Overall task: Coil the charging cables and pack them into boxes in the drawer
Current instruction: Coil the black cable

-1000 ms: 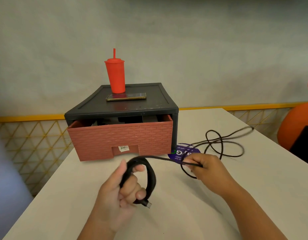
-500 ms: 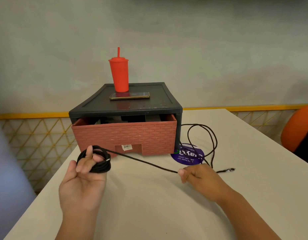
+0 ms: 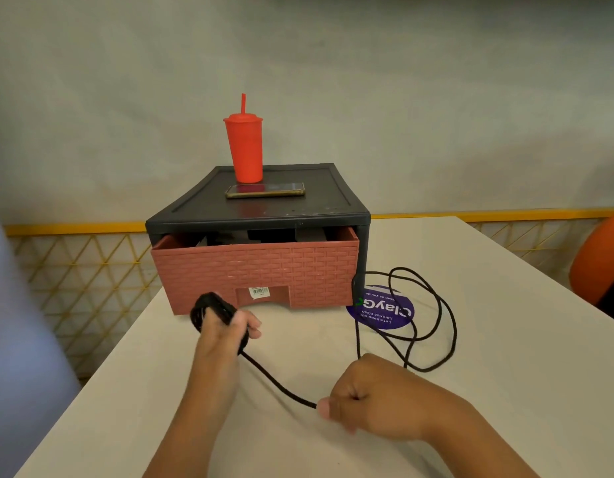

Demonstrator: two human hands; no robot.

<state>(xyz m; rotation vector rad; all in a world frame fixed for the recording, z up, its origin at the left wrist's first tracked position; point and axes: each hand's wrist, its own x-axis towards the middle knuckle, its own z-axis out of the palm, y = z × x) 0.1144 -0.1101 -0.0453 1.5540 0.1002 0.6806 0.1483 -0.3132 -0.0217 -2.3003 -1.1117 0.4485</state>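
My L hand (image 3: 226,334) grips the coiled part of the black charging cable (image 3: 274,381); R hand (image 3: 378,398) pinches its slack. The rest loops on the white table (image 3: 505,339) by the part-open brick-pattern drawer (image 3: 264,270), w/ a grey wall (image 3: 402,98) behind.

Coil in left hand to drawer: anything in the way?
Nothing lies between the cable coiled on the left hand and the drawer. But the drawer is only partly out, so the black frame covers most of its opening.
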